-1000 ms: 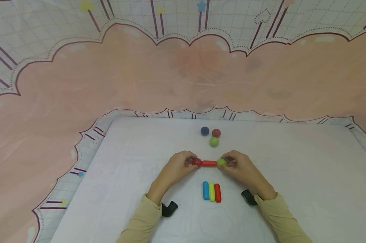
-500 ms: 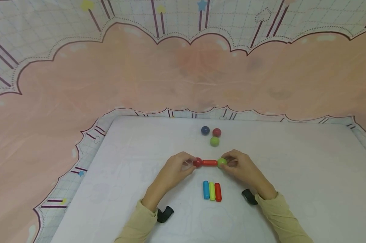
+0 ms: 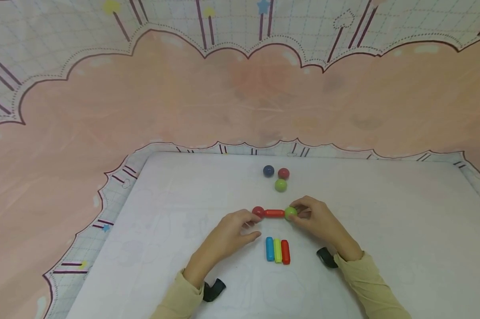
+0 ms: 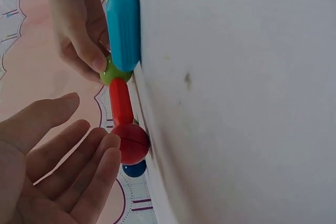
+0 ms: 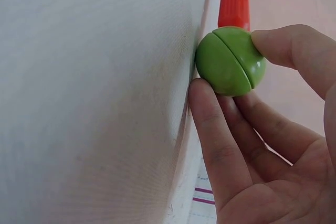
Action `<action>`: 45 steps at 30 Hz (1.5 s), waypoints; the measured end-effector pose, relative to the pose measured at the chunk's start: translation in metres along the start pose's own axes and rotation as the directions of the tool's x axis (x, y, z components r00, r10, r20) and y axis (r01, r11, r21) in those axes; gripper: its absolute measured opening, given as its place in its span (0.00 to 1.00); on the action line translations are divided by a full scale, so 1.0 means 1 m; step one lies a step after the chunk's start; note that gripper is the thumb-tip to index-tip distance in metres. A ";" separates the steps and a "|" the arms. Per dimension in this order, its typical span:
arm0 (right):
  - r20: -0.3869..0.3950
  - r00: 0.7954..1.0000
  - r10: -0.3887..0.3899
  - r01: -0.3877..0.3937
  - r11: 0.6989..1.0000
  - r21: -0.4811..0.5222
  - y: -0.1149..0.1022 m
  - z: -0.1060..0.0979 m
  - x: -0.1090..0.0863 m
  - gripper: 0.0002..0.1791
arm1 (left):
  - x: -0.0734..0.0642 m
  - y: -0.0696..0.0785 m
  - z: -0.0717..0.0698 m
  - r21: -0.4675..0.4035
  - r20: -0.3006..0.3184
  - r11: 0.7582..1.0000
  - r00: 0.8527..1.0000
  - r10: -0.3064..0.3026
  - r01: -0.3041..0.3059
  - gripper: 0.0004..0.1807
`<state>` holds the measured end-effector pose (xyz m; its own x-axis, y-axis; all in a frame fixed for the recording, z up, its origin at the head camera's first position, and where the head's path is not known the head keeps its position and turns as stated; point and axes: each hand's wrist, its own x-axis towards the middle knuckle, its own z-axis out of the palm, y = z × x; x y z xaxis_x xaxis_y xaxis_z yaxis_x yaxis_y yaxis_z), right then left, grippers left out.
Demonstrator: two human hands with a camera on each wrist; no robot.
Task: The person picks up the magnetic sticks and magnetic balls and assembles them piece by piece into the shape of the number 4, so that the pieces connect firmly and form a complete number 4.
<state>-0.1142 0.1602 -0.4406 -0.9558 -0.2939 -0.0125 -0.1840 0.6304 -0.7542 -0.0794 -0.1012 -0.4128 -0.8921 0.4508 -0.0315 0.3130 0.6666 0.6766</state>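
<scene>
A red rod point(image 3: 274, 214) lies between a red ball point(image 3: 258, 212) and a green ball point(image 3: 290, 213), touching both in a row. My right hand point(image 3: 317, 221) pinches the green ball, with the thumb and fingers around it in the right wrist view. Beside the red ball is my left hand point(image 3: 229, 234), thumb apart and fingers spread. Its fingertips are at the red ball in the left wrist view; nothing is gripped. Nearer to me, a blue rod point(image 3: 269, 249), a yellow-green rod point(image 3: 277, 251) and another red rod point(image 3: 285, 252) lie side by side.
Behind the row, a dark blue ball point(image 3: 269, 171), a second red ball point(image 3: 283, 173) and a second green ball point(image 3: 280, 185) sit grouped on the white tabletop point(image 3: 383, 230). A patterned cloth point(image 3: 224, 102) shows beyond the table's far edge.
My left thumb and fingers have parted from around the red ball, and the hand has lowered slightly toward me. The right hand keeps its pinch on the green ball.
</scene>
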 end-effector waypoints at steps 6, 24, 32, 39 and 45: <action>0.003 1.000 0.004 -0.004 1.000 0.000 0.000 0.000 0.000 0.17 | -0.002 0.002 0.006 0.032 0.043 0.999 0.999 0.014 -0.015 0.19; 0.008 1.000 -0.017 0.017 1.000 0.013 0.002 -0.001 0.001 0.16 | -0.007 0.014 0.016 0.129 0.123 0.989 0.991 0.059 -0.075 0.24; 0.015 0.999 -0.033 0.033 0.999 0.029 0.002 -0.002 0.001 0.16 | -0.006 0.017 0.021 0.170 0.160 0.982 0.985 0.056 -0.083 0.25; 0.013 1.000 -0.027 0.027 0.999 0.034 0.003 -0.003 0.001 0.15 | -0.007 0.022 0.020 0.216 0.172 0.974 0.984 0.034 -0.071 0.26; 0.013 1.000 -0.028 0.028 0.999 0.040 0.003 -0.003 0.002 0.16 | -0.007 0.025 0.022 0.239 0.179 0.968 0.983 0.028 -0.072 0.26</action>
<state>-0.1169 0.1636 -0.4414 -0.9472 -0.3208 0.0004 -0.2011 0.5928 -0.7799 -0.0585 -0.0743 -0.4115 -0.8099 0.5687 -0.1435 0.4450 0.7553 0.4812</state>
